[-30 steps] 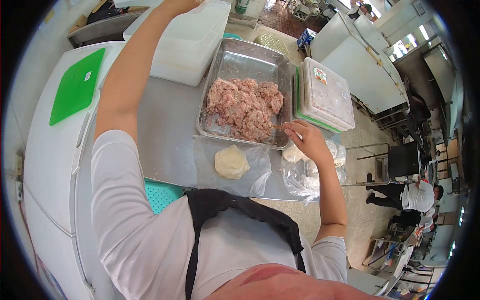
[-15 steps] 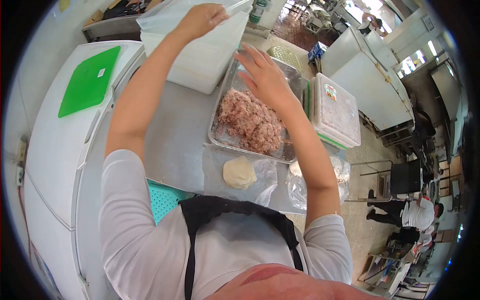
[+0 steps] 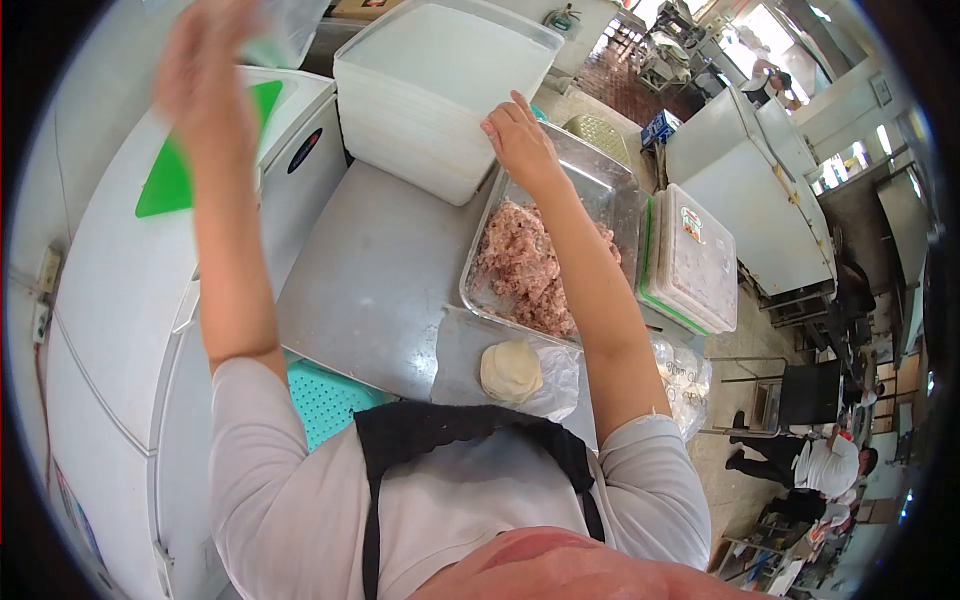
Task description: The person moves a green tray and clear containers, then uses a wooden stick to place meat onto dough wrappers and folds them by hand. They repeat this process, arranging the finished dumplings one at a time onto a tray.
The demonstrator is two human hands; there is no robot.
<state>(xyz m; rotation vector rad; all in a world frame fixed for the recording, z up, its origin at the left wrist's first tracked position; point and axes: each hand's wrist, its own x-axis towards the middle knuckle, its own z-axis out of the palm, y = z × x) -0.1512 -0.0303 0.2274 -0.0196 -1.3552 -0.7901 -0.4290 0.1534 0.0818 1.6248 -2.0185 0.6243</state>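
Observation:
My left hand (image 3: 205, 85) is raised at the upper left, above the green board (image 3: 170, 180), smeared by motion. A translucent plastic sheet (image 3: 290, 30) hangs beside it and seems held, though the fingers are blurred. My right hand (image 3: 522, 145) is over the near right corner of a large white plastic box (image 3: 395, 150); its fingers are apart, loosely bent, and hold nothing visible. Below that forearm, a metal tray (image 3: 625, 190) contains ground meat (image 3: 520, 260). Nearer my apron, a stack of round, pale dough wrappers (image 3: 511, 371) lies on clear plastic.
A white freezer (image 3: 100, 320) stands at left. Right of the tray are stacked lidded containers (image 3: 692, 255) and a clear bag (image 3: 682, 385) of pale items. A turquoise crate (image 3: 330, 400) sits below the metal table (image 3: 350, 270). Other people work in the background.
My left hand has swept left from above the white box, and the plastic sheet has moved left with it. The box top is uncovered. My right hand has shifted slightly, and the view has turned.

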